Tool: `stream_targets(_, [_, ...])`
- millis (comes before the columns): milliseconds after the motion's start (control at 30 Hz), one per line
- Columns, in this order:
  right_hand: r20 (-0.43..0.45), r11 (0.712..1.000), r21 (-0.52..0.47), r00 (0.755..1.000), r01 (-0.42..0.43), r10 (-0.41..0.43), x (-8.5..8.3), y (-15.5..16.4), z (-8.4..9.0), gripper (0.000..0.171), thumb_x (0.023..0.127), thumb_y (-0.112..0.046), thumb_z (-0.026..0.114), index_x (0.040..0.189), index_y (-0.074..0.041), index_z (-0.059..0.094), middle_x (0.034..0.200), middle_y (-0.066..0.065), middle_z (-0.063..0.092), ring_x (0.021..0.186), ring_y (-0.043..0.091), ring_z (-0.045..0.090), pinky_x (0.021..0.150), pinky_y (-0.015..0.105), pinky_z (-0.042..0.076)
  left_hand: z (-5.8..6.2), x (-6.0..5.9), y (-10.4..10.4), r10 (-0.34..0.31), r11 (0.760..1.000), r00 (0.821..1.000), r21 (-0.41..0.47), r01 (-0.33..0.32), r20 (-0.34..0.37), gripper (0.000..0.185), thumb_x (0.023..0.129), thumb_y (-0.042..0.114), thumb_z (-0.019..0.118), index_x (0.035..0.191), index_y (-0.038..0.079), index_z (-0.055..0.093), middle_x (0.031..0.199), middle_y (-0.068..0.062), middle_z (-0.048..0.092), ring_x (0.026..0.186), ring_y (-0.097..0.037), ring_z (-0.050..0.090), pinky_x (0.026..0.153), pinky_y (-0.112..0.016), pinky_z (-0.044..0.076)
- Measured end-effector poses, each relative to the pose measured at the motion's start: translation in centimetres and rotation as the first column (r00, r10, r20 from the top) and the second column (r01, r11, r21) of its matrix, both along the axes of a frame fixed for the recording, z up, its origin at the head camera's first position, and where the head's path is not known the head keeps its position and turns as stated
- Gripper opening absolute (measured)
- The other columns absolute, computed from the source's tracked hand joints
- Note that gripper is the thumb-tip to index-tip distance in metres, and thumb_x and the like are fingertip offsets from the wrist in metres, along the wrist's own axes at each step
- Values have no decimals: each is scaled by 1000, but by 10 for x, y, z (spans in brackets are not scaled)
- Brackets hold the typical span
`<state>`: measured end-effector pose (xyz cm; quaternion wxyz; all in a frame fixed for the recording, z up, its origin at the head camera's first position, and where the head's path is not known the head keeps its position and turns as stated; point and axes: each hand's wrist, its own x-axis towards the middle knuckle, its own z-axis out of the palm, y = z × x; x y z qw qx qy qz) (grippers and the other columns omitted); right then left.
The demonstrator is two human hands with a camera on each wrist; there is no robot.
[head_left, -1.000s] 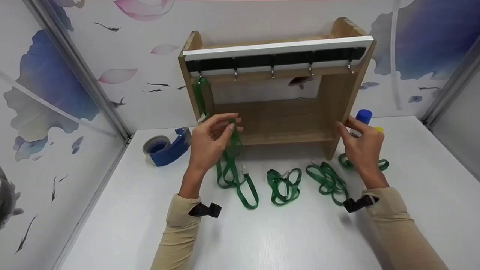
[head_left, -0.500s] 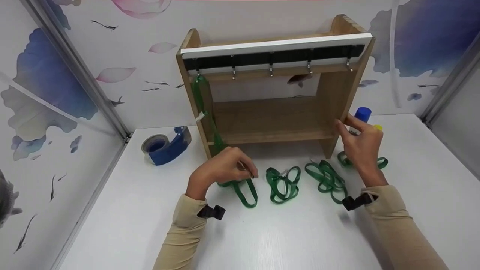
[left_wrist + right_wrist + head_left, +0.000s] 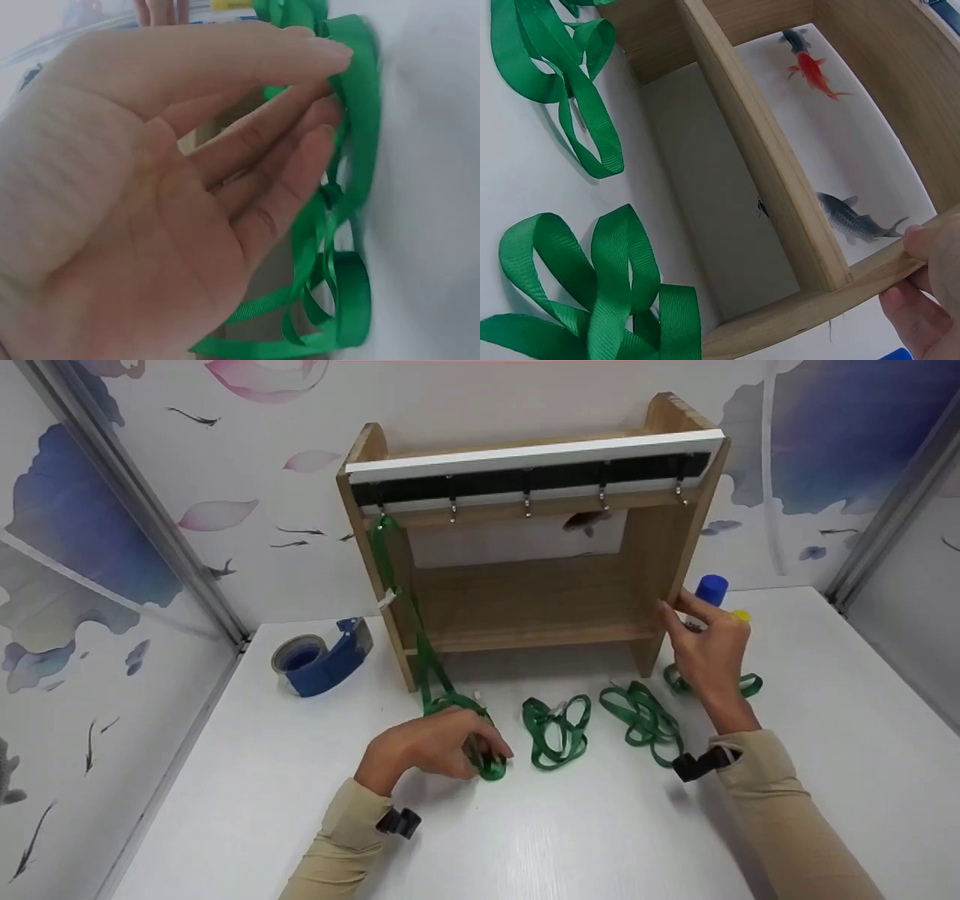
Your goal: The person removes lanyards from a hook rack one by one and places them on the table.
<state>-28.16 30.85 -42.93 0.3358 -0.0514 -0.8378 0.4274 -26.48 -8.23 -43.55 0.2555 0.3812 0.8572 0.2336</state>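
Observation:
A wooden shelf (image 3: pixel 525 607) carries a black strip with metal hooks (image 3: pixel 487 484) along its top front. From the leftmost hook a green lanyard (image 3: pixel 383 559) hangs down to the table, a white clip partway along it. My left hand (image 3: pixel 439 742) is low over the table, thumb and fingers pinching a second green lanyard (image 3: pixel 365 112), whose loops trail beside the fingers in the left wrist view. My right hand (image 3: pixel 712 652) grips the front edge of the shelf's right side panel (image 3: pixel 795 326), thumb on one face and fingers on the other.
Between the hands lie two more bundled lanyards, one nearer the middle (image 3: pixel 550 761) and one to its right (image 3: pixel 651 712). Another green lanyard (image 3: pixel 751 686) is partly hidden behind my right hand. A blue tape dispenser (image 3: pixel 322 671) stands left; a blue-capped item (image 3: pixel 711 589) stands behind the right hand.
My left hand has let go of the hanging lanyard, moved down to the table, and taken hold of the lanyard lying there. The right hand keeps its grip on the shelf.

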Motion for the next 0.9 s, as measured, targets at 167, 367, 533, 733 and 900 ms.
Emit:
stream_targets(167, [-12, 1000, -6, 1000, 0, 0, 0, 0, 0, 45, 104, -34, 75, 142, -10, 71, 139, 10, 74, 130, 32, 73, 99, 48, 62, -11, 1, -8, 83, 996, 988, 39, -79, -133, 46, 91, 10, 87, 132, 29, 79, 144, 3, 67, 140, -23, 54, 120, -53, 53])
stream_targets(367, [-15, 1000, -10, 1000, 2, -2, 0, 2, 1, 44, 103, -34, 76, 141, -11, 72, 139, 9, 75, 130, 32, 73, 100, 50, 62, -25, -8, -3, 113, 990, 976, 104, -95, -184, 30, 98, 11, 80, 125, 22, 83, 134, 3, 75, 136, -22, 61, 122, -51, 51])
stream_targets(533, [-21, 1000, -10, 1000, -3, 3, 0, 2, 1, 44, 104, -33, 75, 142, -11, 71, 140, 9, 74, 130, 32, 73, 99, 50, 61, -25, -10, -2, 89, 990, 978, 121, -67, -187, 25, 100, 9, 77, 122, 19, 85, 132, 2, 76, 134, -21, 63, 122, -50, 50])
stream_targets(733, [-32, 1000, 1, 999, -4, 4, 0, 0, -2, 42, 104, -30, 75, 141, -10, 72, 137, 11, 76, 127, 33, 75, 99, 52, 61, 0, -12, -20, 183, 945, 966, 302, -122, -184, 28, 98, 18, 82, 126, 18, 82, 131, 0, 78, 126, -25, 69, 110, -49, 60])
stream_targets(900, [-34, 1000, 3, 999, -1, 1, -1, 0, -3, 42, 104, -30, 75, 140, -10, 72, 137, 11, 76, 127, 33, 75, 98, 49, 61, 26, -19, -38, 566, 736, 741, 626, -257, -361, 19, 98, 25, 83, 115, 17, 82, 111, 2, 80, 99, -16, 74, 87, -37, 67])
